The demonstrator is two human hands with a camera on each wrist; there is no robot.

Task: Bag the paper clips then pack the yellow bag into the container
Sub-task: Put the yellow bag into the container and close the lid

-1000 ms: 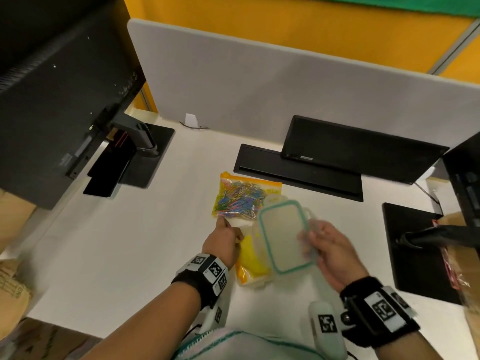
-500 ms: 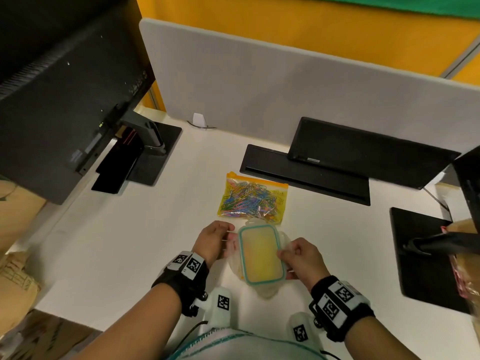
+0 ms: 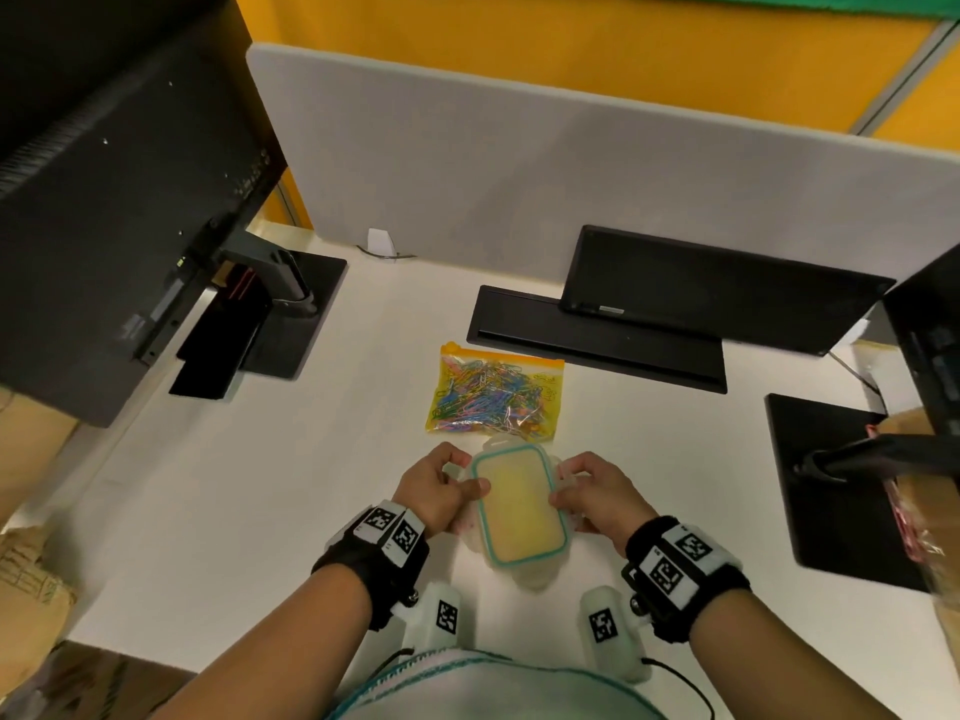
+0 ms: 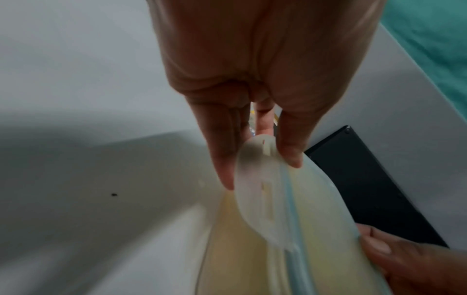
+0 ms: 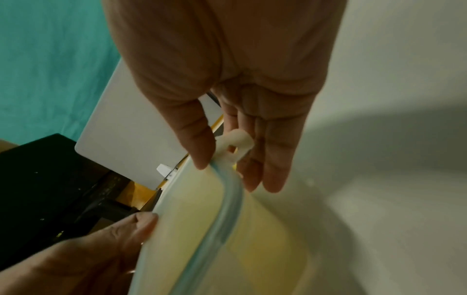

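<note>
With the lid on the container [image 3: 519, 511] and something yellow showing inside, both the left hand [image 3: 439, 488] and right hand [image 3: 597, 493] pinch its side latches, while a clip-filled yellow bag [image 3: 496, 392] lies just beyond on the counter [image 3: 260, 485], so packing looks unfinished.

Head view was evenly lit but bowed at the edges; both wrist views were dim, soft and smeared, my hands shadowing the desk [image 4: 76, 199].

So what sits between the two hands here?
The lidded container, yellow showing through its lid: the left hand and right hand grip its opposite side flaps. The head view shows it.
</note>
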